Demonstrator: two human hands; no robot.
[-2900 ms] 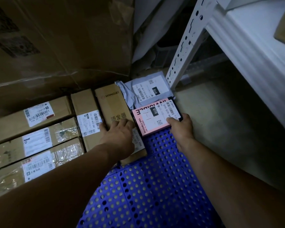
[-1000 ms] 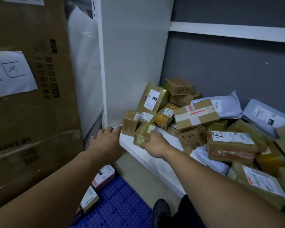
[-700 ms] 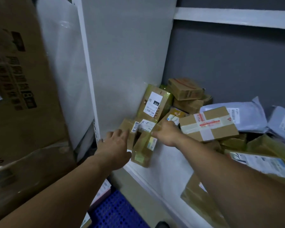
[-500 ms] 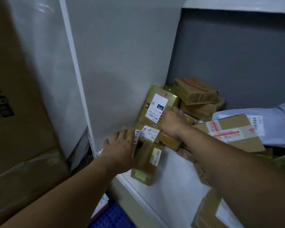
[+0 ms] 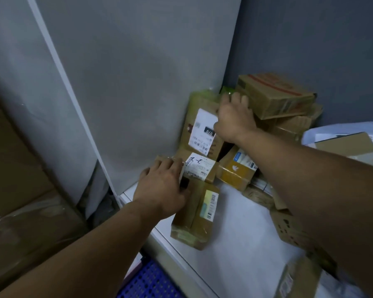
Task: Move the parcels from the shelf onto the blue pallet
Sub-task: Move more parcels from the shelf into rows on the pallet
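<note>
Head view: gripping the top edge of the upright labelled parcel (image 5: 199,134) with the right hand (image 5: 235,119), deep in the shelf (image 5: 235,222) corner. Laying the left hand (image 5: 162,190) over a small box (image 5: 160,159) near the shelf's front edge; cannot tell whether grasped. Below the shelf, well apart from both hands, a blue pallet (image 5: 151,284).

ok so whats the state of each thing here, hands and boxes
left hand, fingers laid over the small brown box, grip unclear
right hand, curled round the tall box's right edge
tall box, upright against the side panel
labelled box, flat, label up
taped box, sealed, near the shelf's front edge
yellow box, tilted
printed carton, topmost at the back corner
blue pallet, below the shelf, corner showing
</note>
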